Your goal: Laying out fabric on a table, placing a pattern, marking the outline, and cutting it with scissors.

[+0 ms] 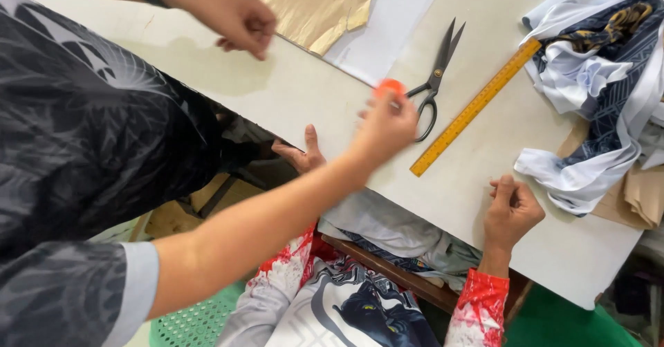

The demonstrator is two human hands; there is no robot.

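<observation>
Starting from the left, your left hand (235, 16) is up near the top, fingers curled in a loose pinch, hovering over the white tabletop (297, 91) right at the edge of the gold paper sheet (311, 1); I can't tell if it's actually got anything pinched. There's a dark band on that wrist. Next to the gold sheet lies a strip of white paper (394, 15). Lower down, at the near edge of the tabletop, another person's hand (302, 155) lies flat with the fingers spread. That person sits below the tabletop in a shirt with red and white sleeves and a dark animal print. Moving along, your right hand (385, 127) is a bit blurred, closed around a small orange piece that looks like tailor's chalk (390, 86), held over the middle of the tabletop, just beside the handles of the black scissors (436, 77). The scissors lie shut, blades pointing away from you. Right of them there's a yellow ruler (475, 107) lying diagonally, near the scissors but not touching as far as I can see. Below the ruler's low end, the other person's second hand (510, 212) rests on the tabletop as a loose fist. Far right is a crumpled pile of white and navy patterned fabric (595, 84), with some tan paper (640, 195) poking out underneath it.
</observation>
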